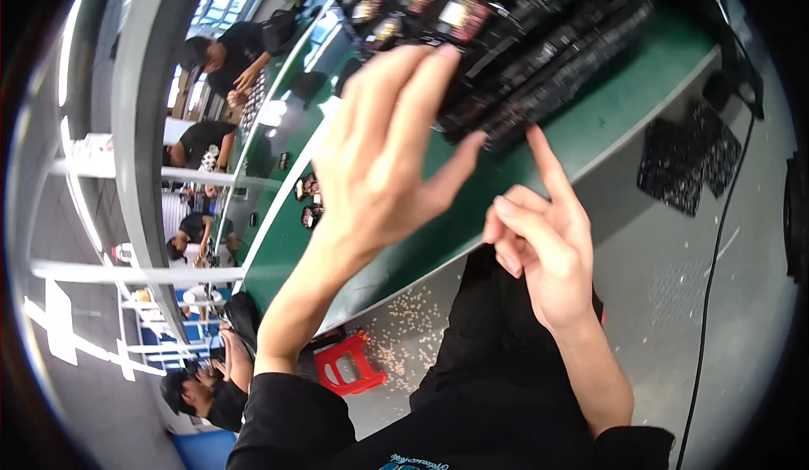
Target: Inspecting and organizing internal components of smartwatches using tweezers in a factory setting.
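A stack of black trays stands on a green-topped table at the upper right. Rows of small black cases with shiny pink and gold faces fill its top. My left hand is at the stack's left end, fingers stretched and thumb apart. Its thumb tip is by the low near corner; whether the fingertips touch the cases, I cannot tell. Just in front of the stack is my right hand. Its index finger points up to the stack's near edge, while the other fingers curl loosely around nothing visible.
Several small pink-and-black cases lie on the table left of my left wrist. A red plastic stool stands below the table edge, beside scattered pale bits on the floor. Black speckled sheets and a cable are at right. Co-workers sit along the left.
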`<state>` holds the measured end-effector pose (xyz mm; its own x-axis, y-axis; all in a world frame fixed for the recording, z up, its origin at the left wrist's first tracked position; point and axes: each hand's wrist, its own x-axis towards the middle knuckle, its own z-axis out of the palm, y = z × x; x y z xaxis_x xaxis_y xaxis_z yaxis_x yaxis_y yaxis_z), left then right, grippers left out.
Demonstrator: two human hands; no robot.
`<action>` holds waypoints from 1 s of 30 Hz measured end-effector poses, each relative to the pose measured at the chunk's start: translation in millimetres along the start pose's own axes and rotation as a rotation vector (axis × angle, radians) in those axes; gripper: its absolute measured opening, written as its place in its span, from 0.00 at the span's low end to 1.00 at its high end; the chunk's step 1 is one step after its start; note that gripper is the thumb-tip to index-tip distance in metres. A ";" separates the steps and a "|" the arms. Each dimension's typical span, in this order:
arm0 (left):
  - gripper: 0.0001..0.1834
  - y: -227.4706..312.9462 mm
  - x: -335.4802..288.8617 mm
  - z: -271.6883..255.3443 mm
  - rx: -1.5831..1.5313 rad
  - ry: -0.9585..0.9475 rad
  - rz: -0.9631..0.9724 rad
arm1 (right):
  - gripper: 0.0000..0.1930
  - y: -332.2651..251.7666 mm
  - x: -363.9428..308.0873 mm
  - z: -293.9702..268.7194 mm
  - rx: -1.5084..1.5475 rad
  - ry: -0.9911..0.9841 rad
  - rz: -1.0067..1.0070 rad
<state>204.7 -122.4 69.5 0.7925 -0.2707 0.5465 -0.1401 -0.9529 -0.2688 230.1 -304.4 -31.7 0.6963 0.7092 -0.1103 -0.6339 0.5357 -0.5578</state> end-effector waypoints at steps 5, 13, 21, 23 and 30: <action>0.47 1.8 -25.9 -16.1 -0.143 0.016 -0.065 | 0.31 4.6 -12.4 3.0 -0.203 0.041 -0.093; 0.28 -176.0 -177.1 -29.4 0.094 -0.053 -0.691 | 0.14 18.4 -26.4 3.1 -0.530 -0.029 -0.116; 0.21 -277.4 -294.2 4.8 0.014 -0.131 -0.976 | 0.15 26.0 -14.1 36.3 -0.983 -0.193 -0.283; 0.21 -279.5 -297.8 7.4 -0.027 -0.093 -0.981 | 0.18 30.0 0.5 57.9 -1.273 -0.388 -0.494; 0.24 -206.6 -284.6 -36.1 -0.186 0.049 -0.899 | 0.24 78.9 38.3 94.4 -1.742 -0.819 -0.677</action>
<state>-13.3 146.6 -1.8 0.6237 0.5818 0.5221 0.4207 -0.8127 0.4031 174.9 -191.7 -2.3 0.0354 0.8904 0.4538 0.8823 0.1854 -0.4326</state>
